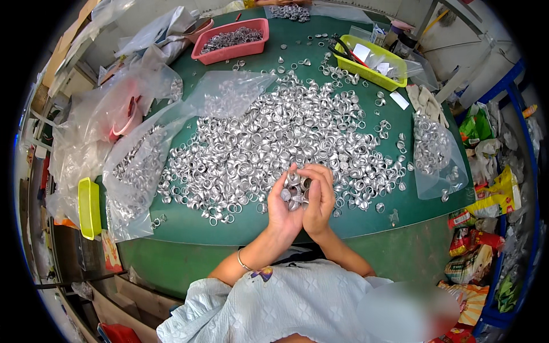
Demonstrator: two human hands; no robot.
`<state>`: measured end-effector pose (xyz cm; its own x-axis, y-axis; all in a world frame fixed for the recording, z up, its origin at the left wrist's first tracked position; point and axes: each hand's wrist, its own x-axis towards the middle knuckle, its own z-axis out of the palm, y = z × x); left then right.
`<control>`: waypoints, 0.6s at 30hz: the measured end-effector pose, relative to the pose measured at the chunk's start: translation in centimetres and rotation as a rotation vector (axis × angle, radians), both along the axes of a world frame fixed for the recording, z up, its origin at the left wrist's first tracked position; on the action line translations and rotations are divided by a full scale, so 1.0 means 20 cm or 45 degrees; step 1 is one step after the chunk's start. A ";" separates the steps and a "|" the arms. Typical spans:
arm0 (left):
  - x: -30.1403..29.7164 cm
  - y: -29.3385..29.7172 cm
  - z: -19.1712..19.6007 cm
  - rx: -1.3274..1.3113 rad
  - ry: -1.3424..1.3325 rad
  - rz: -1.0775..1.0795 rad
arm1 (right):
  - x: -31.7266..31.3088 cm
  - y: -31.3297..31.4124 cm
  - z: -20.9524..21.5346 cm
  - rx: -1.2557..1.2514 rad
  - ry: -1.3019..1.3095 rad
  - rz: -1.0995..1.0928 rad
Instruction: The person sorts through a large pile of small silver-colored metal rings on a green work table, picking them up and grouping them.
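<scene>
A wide heap of silvery metal rings [257, 146] covers the middle of the green table [354, 226]. At its near edge my two hands come together in a cup. Several metal rings [293, 197] lie between the palms, some with broad round tops. My left hand [280, 210] supports them from the left, its fingers curled up around them. My right hand [320, 201] closes in from the right, fingers bent over the far side. The fingertips of both hands nearly meet, and part of the held rings is hidden behind the fingers.
A pink basket [260, 43] of small metal pieces stands at the back. Far right sits a yellow-green basket [394, 84] with pliers [345, 53] and packets. Clear plastic bags of rings [128, 171] lie left; another bag [426, 186] and gloves [428, 103] lie right.
</scene>
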<state>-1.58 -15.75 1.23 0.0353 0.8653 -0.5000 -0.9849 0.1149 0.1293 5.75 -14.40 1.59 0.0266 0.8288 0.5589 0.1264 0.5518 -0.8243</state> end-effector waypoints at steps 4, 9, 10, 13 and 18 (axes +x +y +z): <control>-0.01 0.00 -0.04 0.140 -0.164 -0.010 | -0.01 0.01 -0.05 -0.137 0.218 0.060; -0.02 0.00 -0.03 0.192 -0.065 0.057 | -0.04 0.04 -0.04 -0.094 0.042 0.000; -0.02 0.00 0.02 0.079 0.004 0.089 | -0.04 0.04 -0.01 -0.001 -0.145 -0.004; -0.01 0.00 0.03 0.036 0.161 0.083 | -0.08 0.04 0.05 0.075 -0.380 0.039; -0.05 0.01 -0.06 -0.011 -0.009 0.039 | -0.10 0.04 0.06 -0.007 -0.465 0.210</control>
